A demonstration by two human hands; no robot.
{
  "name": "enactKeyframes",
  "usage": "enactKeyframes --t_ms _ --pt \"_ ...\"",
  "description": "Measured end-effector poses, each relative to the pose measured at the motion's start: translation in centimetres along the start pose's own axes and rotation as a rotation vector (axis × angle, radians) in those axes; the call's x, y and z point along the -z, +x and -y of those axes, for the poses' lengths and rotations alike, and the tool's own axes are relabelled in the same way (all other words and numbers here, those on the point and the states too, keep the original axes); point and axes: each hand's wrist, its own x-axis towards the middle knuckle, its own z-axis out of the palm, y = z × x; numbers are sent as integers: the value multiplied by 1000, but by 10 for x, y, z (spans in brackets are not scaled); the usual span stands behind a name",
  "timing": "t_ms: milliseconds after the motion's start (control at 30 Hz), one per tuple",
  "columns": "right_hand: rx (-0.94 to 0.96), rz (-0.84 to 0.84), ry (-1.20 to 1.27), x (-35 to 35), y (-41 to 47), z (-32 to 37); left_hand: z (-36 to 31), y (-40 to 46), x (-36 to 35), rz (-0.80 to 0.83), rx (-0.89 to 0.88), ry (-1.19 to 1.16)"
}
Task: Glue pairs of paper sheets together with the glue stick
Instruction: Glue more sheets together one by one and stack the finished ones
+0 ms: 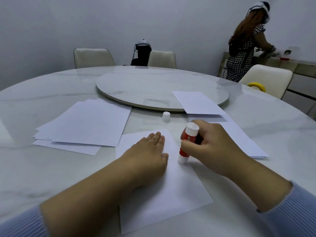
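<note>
Gluing now: right grip (210, 146) clenches red-and-white glue stick (188, 142), tip on white paper sheet (164, 199); left grip (150, 149) lies flat, released, pinning it. Risk: sheet skids or creases near desk (59, 177) front edge if pressure slips.

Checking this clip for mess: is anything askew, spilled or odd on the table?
Nothing spilled. The loose stack of white paper sheets at left is fanned unevenly, and one white sheet overhangs the round marble turntable. The small white glue-stick cap stands apart, as expected.
</note>
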Motion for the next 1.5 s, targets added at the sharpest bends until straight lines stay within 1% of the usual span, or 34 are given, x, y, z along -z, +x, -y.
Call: enactKeyframes --t_ms 100,267,367,400,433,533,600,667,700,767,800,833,867,900,967,1033,1100,1167,1267,1367,1500 --pt "8 25 -14 10 -23 5 1 0 0 6 13 -12" --pt "40 55 55 21 -56 7 0 -1 0 9 14 -11" --pt "22 80 101 26 -65 4 -2 -3 3 19 23 -8" --pt "-1 69 193 29 -64 3 -2 -4 4 24 26 -12" --pt "-29 14 357 32 -62 1 -3 -6 6 29 34 -11" --pt "-107 -285 970 47 -48 -2 -7 -10 12 17 106 87" --pt "-111 -408 1221 57 -35 1 -13 -14 14 -62 179 256" --pt "-154 -456 1384 63 -17 7 -14 -18 13 -145 213 347" --pt "-193 -464 1444 63 -7 6 -11 -21 11 -169 177 328" --pt "-272 -449 1497 59 15 5 -1 -28 13 -121 -25 197" --pt "-316 -414 1461 55 25 6 6 -32 16 -50 -133 103" --pt "-352 -378 1403 49 36 5 10 -37 21 43 -187 9" --pt "-373 -352 1350 43 46 3 14 -41 26 122 -190 -58" --pt "-381 -332 1312 37 55 0 16 -45 28 158 -169 -75" --pt "-390 -306 1193 22 72 -6 17 -48 26 133 -113 -3" --pt "-377 -301 1007 7 87 -13 13 -45 17 41 -31 104" --pt "-357 -338 787 -7 101 -21 3 -43 7 -37 70 162" --pt "-337 -378 547 -19 111 -30 -6 -42 1 -66 126 191" --pt "-295 -401 224 -31 121 -40 -12 -42 -1 -60 145 211" --pt "-269 -356 106 -40 128 -47 -13 -42 -2 -41 150 203" --pt "-269 -333 108 -44 128 -48 -12 -44 -3 -39 143 188"
